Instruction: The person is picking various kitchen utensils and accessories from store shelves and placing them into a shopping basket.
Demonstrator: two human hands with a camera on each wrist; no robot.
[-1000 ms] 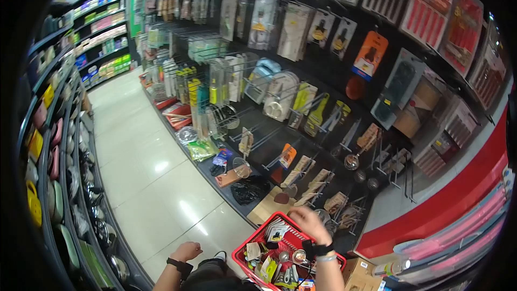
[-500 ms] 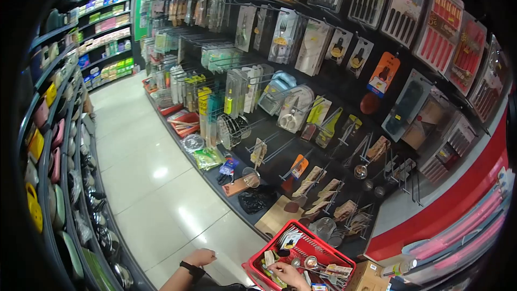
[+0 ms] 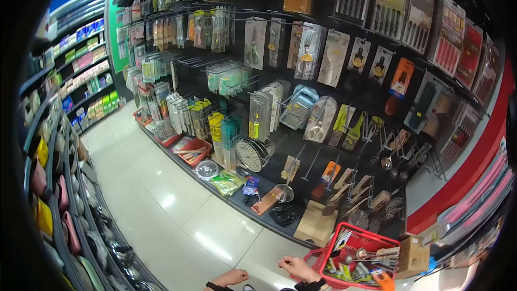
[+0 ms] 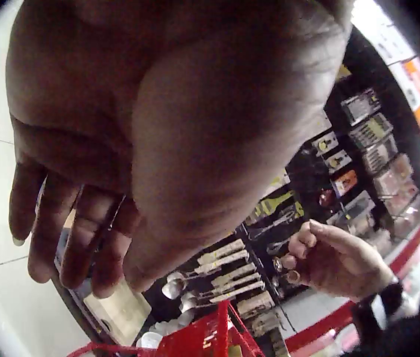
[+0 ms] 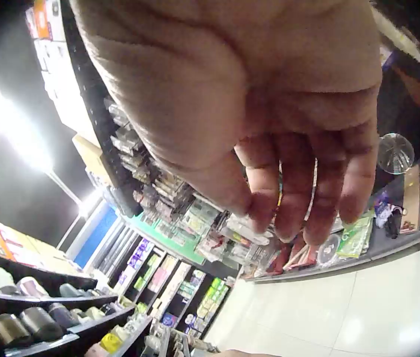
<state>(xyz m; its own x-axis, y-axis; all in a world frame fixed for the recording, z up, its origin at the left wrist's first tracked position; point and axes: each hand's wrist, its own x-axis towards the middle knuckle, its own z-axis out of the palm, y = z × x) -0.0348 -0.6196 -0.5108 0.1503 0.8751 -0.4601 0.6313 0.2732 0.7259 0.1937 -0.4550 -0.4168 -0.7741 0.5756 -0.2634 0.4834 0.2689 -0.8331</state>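
Observation:
My left hand point(image 3: 231, 277) hangs low in the head view, and the left wrist view shows its fingers point(image 4: 91, 230) loosely bent with nothing in them. To its right, my right hand point(image 3: 298, 268) is beside the red shopping basket point(image 3: 371, 233). Its fingers point(image 5: 292, 178) are relaxed, and the palm is bare in the right wrist view. Inside the basket lie several kitchen utensils, among them a ladle point(image 3: 361, 253), and an orange-carded item point(image 3: 383, 279) near the front.
A black display wall carries hanging utensils, such as a packaged pair of scissors point(image 3: 316, 129). Along its bottom shelf are a wooden board point(image 3: 316, 222), a black plastic bag point(image 3: 285, 214) and a red tray point(image 3: 194, 153). A cardboard box point(image 3: 413, 258) adjoins the basket. Shelving point(image 3: 64, 199) lines the aisle's left.
Half a second ago my right hand was down over the basket's contents; now it is out to the left of them. The head view has swung left, so the basket appears farther right.

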